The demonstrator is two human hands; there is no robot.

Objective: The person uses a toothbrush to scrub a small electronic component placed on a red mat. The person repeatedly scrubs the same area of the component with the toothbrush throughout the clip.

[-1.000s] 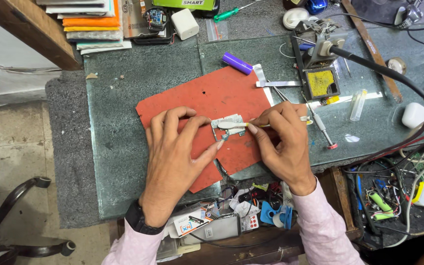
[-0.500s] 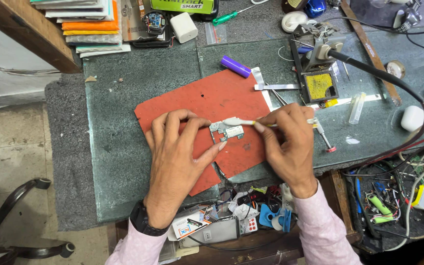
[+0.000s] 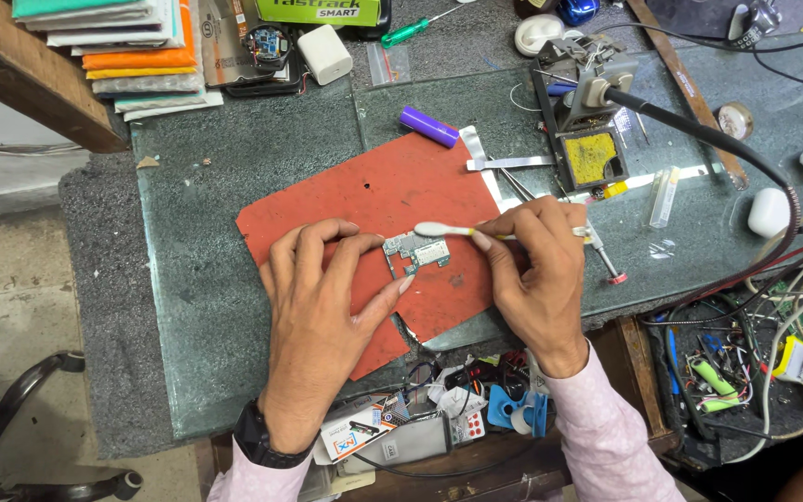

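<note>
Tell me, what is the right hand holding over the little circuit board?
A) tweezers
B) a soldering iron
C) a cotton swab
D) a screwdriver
C: the right hand grips a thin stick with a white cotton tip, a swab, lying just above the board, which the left hand steadies on the red mat.

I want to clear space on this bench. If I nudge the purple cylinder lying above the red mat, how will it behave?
The purple cylinder lies on its side on smooth glass, so it would probably roll. It looks rigid and battery-like, likely heavy for its size. Nothing touches it, so little would stop it.
</note>
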